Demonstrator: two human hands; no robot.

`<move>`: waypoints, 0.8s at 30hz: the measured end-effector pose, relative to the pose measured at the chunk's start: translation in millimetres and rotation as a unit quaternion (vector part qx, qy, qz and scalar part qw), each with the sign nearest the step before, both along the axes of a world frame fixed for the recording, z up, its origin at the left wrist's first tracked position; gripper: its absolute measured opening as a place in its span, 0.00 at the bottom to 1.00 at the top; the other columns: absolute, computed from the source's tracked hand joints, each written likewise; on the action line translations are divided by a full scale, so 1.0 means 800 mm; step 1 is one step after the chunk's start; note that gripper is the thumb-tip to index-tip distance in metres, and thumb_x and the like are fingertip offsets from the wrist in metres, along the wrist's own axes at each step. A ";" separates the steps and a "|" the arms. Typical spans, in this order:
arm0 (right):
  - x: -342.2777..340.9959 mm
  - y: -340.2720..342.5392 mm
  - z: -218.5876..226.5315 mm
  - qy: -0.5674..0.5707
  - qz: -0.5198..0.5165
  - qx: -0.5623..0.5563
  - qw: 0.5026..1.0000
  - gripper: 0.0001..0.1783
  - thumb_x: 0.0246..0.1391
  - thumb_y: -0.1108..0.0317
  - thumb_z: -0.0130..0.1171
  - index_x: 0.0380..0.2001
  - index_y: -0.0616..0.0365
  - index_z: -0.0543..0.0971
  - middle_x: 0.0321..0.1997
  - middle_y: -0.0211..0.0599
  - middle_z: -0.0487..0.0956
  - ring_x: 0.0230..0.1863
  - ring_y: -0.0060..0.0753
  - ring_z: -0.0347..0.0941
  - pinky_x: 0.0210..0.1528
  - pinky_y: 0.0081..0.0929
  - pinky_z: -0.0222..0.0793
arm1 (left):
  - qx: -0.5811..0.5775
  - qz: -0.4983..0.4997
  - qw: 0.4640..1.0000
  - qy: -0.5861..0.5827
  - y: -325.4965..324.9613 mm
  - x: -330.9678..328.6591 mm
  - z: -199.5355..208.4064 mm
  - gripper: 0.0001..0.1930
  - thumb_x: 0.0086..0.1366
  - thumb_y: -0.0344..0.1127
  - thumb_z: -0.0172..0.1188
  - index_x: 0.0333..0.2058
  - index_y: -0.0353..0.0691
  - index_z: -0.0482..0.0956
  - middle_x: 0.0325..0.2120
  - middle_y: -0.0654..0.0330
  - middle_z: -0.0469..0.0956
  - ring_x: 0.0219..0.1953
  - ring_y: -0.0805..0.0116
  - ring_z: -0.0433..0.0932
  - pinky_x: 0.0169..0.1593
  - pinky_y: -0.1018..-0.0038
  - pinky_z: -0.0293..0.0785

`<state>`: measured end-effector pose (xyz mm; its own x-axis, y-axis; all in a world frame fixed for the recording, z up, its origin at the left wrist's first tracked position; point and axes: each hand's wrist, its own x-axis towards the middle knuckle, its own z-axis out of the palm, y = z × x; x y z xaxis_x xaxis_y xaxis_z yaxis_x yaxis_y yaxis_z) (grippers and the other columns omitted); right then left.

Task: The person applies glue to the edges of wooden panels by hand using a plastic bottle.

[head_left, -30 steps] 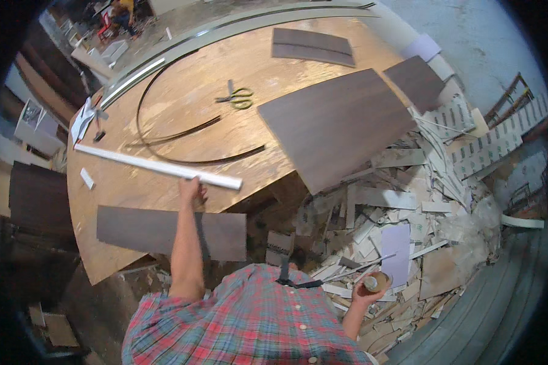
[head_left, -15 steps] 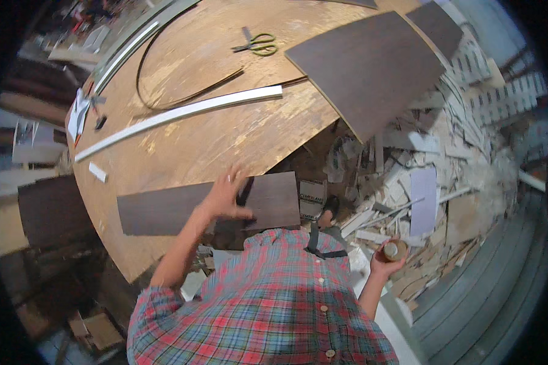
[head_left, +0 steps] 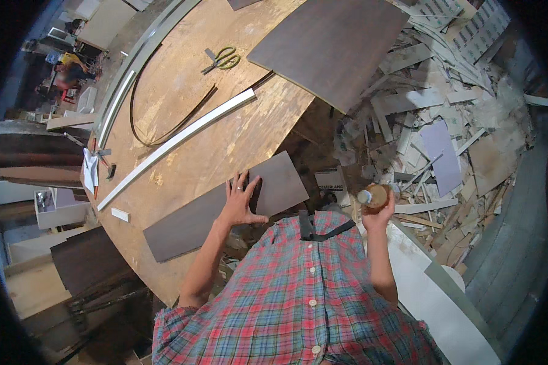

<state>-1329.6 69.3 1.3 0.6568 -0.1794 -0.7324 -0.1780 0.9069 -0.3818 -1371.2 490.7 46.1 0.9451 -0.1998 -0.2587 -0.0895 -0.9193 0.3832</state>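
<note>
My left hand [head_left: 239,204] lies with its fingers spread on a narrow dark-brown board [head_left: 195,220] at the near edge of the wooden worktable [head_left: 195,146]. My right hand [head_left: 379,216], out past the table's right side, is closed around an amber-brown bottle [head_left: 376,196] with a pale, round top. Farther up the table are green-handled scissors [head_left: 227,59], beside a small grey metal piece. A long white strip [head_left: 176,149] runs diagonally across the top, and a thin dark edging strip [head_left: 134,115] curls behind it.
A large dark panel [head_left: 332,52] overhangs the table's far right corner. Offcuts and scrap [head_left: 420,158] cover the floor to the right, with a lilac sheet [head_left: 441,157] among them. A short white block [head_left: 120,214] sits near the left edge. Far off at upper left is another person [head_left: 72,70].
My right hand has raised the bottle and brought it inward and farther ahead. My left hand has stayed over the narrow board, which now appears more slanted as the view has turned.
</note>
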 end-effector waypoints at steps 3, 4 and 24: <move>0.022 0.015 -0.024 0.048 0.059 0.025 0.997 0.24 0.57 0.42 0.57 0.49 0.46 0.75 0.48 0.30 0.78 0.47 0.35 0.76 0.44 0.37 0.75 | -0.042 0.106 0.992 -0.051 -0.008 0.024 -0.018 0.56 0.40 0.65 0.72 0.65 0.43 0.62 0.63 0.44 0.59 0.67 0.41 0.53 0.67 0.45 0.47; 0.030 0.026 -0.029 0.043 0.082 0.025 0.995 0.25 0.57 0.43 0.57 0.50 0.45 0.75 0.49 0.30 0.78 0.47 0.34 0.76 0.43 0.37 0.75 | -0.048 0.147 0.986 -0.069 -0.011 0.025 -0.028 0.53 0.43 0.64 0.71 0.64 0.41 0.63 0.61 0.44 0.62 0.65 0.42 0.57 0.66 0.48 0.49; 0.154 0.170 -0.069 -0.121 0.112 -0.216 0.962 0.20 0.49 0.65 0.70 0.43 0.58 0.75 0.41 0.31 0.78 0.43 0.27 0.75 0.46 0.29 0.71 | -0.002 0.138 0.981 -0.136 -0.062 0.019 -0.057 0.38 0.48 0.55 0.70 0.54 0.42 0.71 0.49 0.50 0.71 0.53 0.49 0.67 0.59 0.55 0.60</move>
<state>-1206.8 205.5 -54.0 0.8562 -0.2666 -0.4425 -0.2094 0.6039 -0.7691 -1356.0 440.8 0.6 0.9973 0.0722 0.0112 0.0624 -0.9216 0.3831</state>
